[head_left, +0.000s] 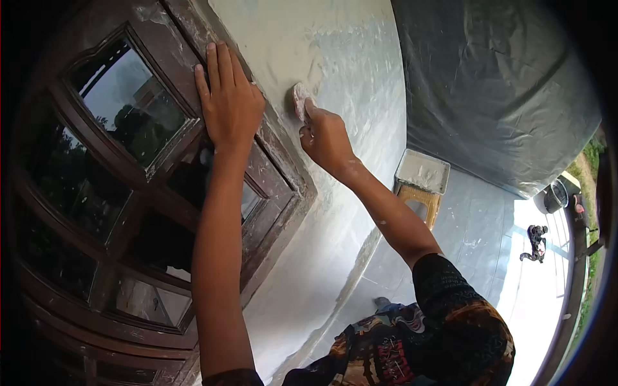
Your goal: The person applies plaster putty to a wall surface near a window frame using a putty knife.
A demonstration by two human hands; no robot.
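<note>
My left hand lies flat with fingers stretched on the dark brown wooden frame of a paned door or window. Pale smears mark the wood. In my right hand is a small flat white-and-red piece, held between thumb and fingers against the wall. White dust or paste coats the piece, so its exact kind is unclear. Around it the wall is patchy, cream toward the frame and greyish white farther right.
A tray of pale material stands on a wooden stool beside the wall. Dark plastic sheeting hangs at the right. A dark bucket and a small dark bundle are on the tiled floor.
</note>
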